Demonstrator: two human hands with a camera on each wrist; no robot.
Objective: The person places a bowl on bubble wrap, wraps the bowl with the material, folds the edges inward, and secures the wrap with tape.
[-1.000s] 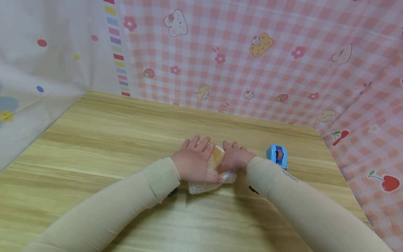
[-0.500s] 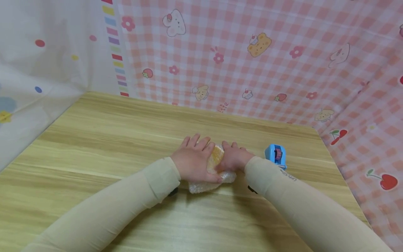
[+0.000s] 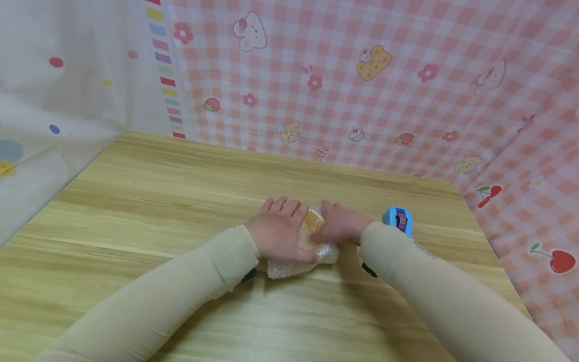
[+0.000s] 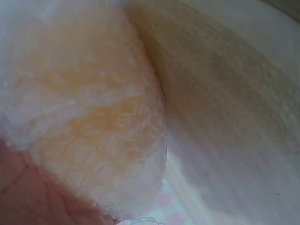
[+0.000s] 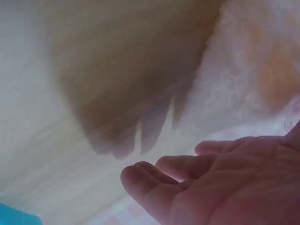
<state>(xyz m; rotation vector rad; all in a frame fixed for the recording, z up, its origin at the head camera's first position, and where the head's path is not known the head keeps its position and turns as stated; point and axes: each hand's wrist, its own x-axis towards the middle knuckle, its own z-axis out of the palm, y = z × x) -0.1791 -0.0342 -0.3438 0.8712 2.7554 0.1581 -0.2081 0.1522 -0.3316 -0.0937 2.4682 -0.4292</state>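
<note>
A bubble-wrapped bundle [image 3: 312, 225] with something yellow-orange inside lies on the wooden table. My left hand [image 3: 278, 231] presses on its left side, fingers spread and nearly straight, covering much of it. In the left wrist view the bubble wrap [image 4: 103, 126] fills the left half, against my palm. On the bundle's right side is my right hand [image 3: 341, 226], its thumb over the wrap. The right wrist view shows its fingers [image 5: 187, 166] loosely extended and apart from the wrap [image 5: 229, 89]. What the wrap encloses cannot be made out.
A blue tape dispenser [image 3: 398, 220] with a pinkish roll stands right of the bundle, partly hidden by my right sleeve. The wooden table [image 3: 181, 201] ends at a pink checked cloth [image 3: 334, 110] behind and a white dotted cloth [image 3: 81, 90] at left.
My right hand has shifted slightly right and its sleeve now covers more of the tape dispenser. My left hand stays in place on the bundle.
</note>
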